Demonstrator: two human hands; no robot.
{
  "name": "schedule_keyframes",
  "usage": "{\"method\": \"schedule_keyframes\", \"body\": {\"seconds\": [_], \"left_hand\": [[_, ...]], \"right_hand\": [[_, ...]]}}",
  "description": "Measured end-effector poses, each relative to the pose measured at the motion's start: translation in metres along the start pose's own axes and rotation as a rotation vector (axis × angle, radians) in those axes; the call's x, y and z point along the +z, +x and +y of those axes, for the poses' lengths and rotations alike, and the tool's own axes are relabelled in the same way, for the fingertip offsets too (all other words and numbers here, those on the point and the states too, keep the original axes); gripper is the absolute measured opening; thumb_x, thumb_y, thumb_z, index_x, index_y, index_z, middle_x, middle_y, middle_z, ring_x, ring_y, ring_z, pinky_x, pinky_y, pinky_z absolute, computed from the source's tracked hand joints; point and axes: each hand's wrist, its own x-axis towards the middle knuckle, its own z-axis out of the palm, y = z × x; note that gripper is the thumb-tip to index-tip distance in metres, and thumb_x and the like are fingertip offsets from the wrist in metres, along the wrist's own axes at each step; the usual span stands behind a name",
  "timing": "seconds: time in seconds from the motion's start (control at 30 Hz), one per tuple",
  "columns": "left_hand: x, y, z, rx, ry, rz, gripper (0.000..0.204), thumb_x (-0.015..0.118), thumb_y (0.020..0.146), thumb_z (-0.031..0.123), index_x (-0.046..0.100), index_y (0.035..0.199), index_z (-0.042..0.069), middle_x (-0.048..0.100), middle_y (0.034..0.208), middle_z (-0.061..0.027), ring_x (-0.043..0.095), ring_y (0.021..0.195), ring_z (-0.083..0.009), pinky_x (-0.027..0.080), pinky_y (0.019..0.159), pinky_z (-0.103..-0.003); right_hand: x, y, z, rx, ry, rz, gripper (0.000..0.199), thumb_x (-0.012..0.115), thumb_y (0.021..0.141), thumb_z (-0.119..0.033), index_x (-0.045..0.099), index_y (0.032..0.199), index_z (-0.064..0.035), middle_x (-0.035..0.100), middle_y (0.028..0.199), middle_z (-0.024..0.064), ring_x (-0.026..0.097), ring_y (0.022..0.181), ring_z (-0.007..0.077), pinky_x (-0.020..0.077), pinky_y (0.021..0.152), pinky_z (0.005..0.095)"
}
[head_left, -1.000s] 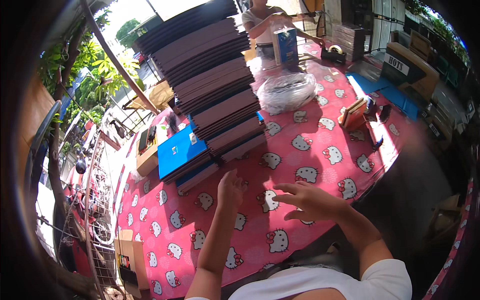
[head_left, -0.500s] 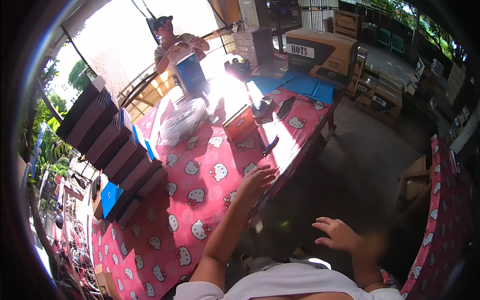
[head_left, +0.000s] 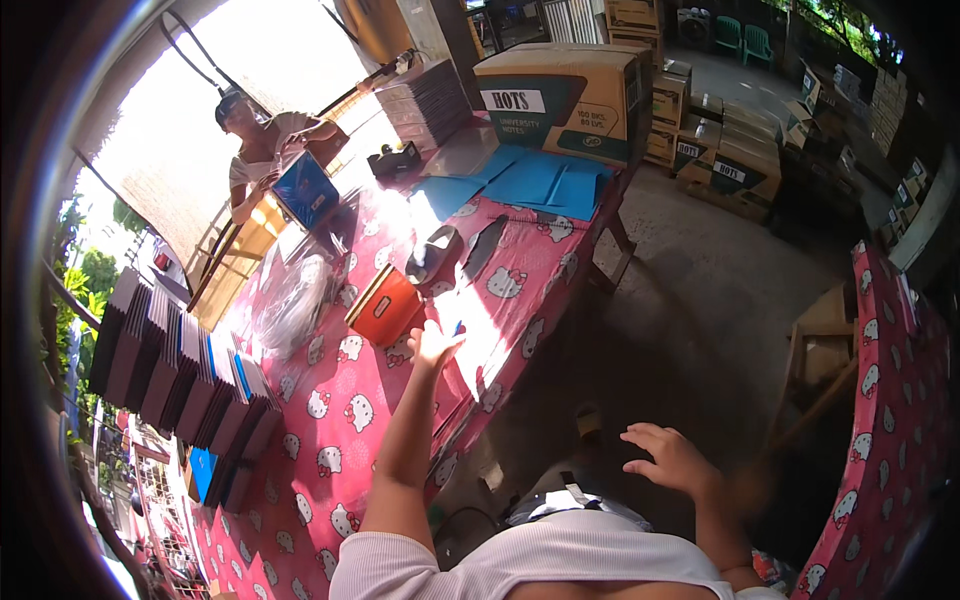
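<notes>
My left hand [head_left: 434,343] stretches over the table's right side, beside an orange rectangular case [head_left: 384,308]. Its fingers look spread. A small slim item with a blue end [head_left: 458,328] shows at the fingertips, mostly covered; I cannot tell whether they touch it. Off the table's edge, above the floor, my right hand [head_left: 668,458] hangs open with nothing in it. Beyond the case lie a grey and black strap-like roll [head_left: 434,254] and a dark flat piece [head_left: 484,248]. Clear plastic wrapping [head_left: 292,305] is heaped to the case's left.
Stacks of dark-edged books [head_left: 185,375] line the table's left side. Blue sheets [head_left: 548,184] and a large cardboard box [head_left: 565,100] occupy the far end. Across the table a person [head_left: 265,150] holds a blue book [head_left: 306,190]. A second pink-covered table [head_left: 868,430] stands at right.
My left hand has reached farther along the table to the small slim item beside the orange case. The view has shifted toward the far end. My right hand keeps nearly the same pose.
</notes>
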Motion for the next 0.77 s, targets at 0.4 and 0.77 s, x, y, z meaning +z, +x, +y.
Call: {"method": "schedule_keyframes", "body": {"seconds": [0.4, 0.77], "left_hand": [[0.036, 0.027, -0.012, 0.234, -0.189, 0.088, 0.036, 0.073, 0.071, 0.013, 0.056, 0.101, 0.003, 0.039, 0.121, -0.0198, 0.06, 0.08, -0.0256, 0.054, 0.068, -0.036], [-0.026, 0.046, 0.147, 0.296, -0.465, 0.067, 0.029, 0.077, 0.07, 0.02, 0.063, 0.09, 0.006, 0.058, 0.103, -0.0104, 0.053, 0.104, -0.0206, 0.04, 0.09, -0.032]], "right_hand": [[-0.049, 0.364, 0.132, -0.259, -0.167, 0.473, 0.03, 0.074, 0.073, -0.019, 0.063, 0.096, -0.004, 0.059, 0.104, 0.0121, 0.057, 0.097, 0.0327, 0.0474, 0.087, 0.0419], [-0.091, 0.521, 0.184, -0.222, -0.189, 0.299, 0.018, 0.066, 0.082, -0.02, 0.058, 0.093, -0.0076, 0.055, 0.097, 0.0117, 0.057, 0.097, 0.0317, 0.0481, 0.085, 0.0449]]}}
